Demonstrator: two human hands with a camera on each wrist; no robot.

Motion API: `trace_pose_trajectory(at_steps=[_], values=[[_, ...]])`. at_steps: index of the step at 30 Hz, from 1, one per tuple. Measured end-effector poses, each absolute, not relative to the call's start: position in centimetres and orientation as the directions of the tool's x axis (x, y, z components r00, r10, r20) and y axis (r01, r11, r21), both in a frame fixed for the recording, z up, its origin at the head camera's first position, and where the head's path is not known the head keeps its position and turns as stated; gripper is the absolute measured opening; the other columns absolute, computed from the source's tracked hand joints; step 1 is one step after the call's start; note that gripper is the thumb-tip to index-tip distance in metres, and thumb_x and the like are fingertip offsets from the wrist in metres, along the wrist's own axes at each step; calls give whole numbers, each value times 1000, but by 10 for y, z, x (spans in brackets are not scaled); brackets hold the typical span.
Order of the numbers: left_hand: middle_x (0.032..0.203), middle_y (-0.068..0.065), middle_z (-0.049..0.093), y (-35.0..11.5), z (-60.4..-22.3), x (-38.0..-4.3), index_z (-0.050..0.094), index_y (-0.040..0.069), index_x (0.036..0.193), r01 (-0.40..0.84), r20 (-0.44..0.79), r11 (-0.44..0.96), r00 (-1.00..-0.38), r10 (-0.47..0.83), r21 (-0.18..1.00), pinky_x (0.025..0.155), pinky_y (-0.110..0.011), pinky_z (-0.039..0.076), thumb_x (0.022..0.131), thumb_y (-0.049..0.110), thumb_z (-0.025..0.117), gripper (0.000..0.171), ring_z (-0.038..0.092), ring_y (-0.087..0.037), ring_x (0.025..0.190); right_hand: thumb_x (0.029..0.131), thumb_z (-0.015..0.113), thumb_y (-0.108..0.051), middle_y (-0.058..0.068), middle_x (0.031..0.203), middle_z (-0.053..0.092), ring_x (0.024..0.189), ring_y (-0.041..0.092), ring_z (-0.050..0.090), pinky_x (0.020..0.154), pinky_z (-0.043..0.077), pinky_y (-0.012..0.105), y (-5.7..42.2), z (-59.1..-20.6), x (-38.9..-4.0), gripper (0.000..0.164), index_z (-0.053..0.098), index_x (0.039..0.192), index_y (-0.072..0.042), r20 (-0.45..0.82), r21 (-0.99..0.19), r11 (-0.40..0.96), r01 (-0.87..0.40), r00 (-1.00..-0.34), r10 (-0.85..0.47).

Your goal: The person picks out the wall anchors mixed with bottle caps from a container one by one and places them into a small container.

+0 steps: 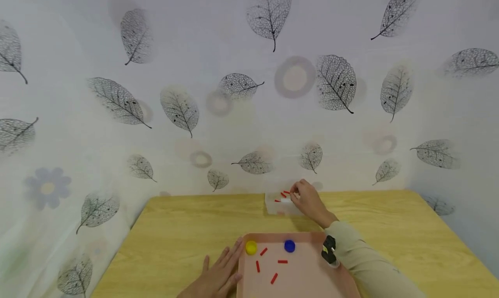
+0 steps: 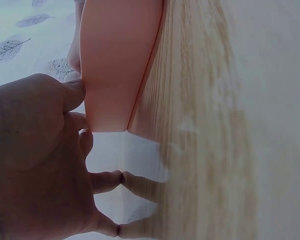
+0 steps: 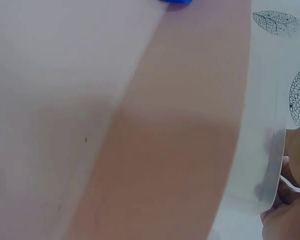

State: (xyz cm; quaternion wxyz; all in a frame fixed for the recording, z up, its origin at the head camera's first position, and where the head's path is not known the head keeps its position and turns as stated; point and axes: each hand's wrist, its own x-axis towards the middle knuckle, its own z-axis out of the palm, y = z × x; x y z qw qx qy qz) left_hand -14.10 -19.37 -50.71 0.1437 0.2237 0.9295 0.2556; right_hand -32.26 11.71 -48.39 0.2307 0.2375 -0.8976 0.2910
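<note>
My left hand point(image 1: 216, 274) rests at the left side of a pink tray point(image 1: 298, 237), fingers stretched out along its wall. In the left wrist view, the thumb lies against the tray's rim point(image 2: 84, 65) and other fingertips touch the wooden table point(image 2: 200, 125). My right hand point(image 1: 309, 202) reaches past the tray to a translucent box point(image 1: 273, 209), fingers bent over it. Several red sticks point(image 1: 277, 200) lie in the box, one right at the fingertips; I cannot tell whether they pinch it. More red sticks point(image 1: 282, 261) lie scattered inside the tray.
A yellow round piece point(image 1: 251, 247) sits in the tray's far left corner, with a blue one point(image 1: 290, 246) near its far wall. A leaf-patterned curtain point(image 1: 218, 129) hangs behind the table. My right forearm point(image 1: 370, 257) crosses over the tray's right side.
</note>
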Motion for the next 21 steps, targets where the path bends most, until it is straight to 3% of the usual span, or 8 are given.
trace_pose_trajectory(at_steps=[10, 21], values=[[158, 11, 0, -195, -504, -140, -2, 35, 152, 364, -121, 751, -856, 503, 550, 90, -81, 0, 100, 54, 24, 62, 18, -43, 139, 79, 72, 0, 5, 76, 54, 69, 17, 51, 64, 47, 34, 116, -479, -324, 9, 63, 78, -3, 531, -423, 729, -538, -799, -282], [159, 6, 5, -194, -502, -141, 0, 35, 152, 329, -166, 771, -859, 484, 545, 91, -81, -1, 99, 56, 24, 62, 16, -42, 139, 82, 72, -6, 5, 80, 56, 72, 17, 53, 65, 49, 33, 122, -479, -322, 8, 64, 83, -5, 528, -461, 687, -562, -796, -296]])
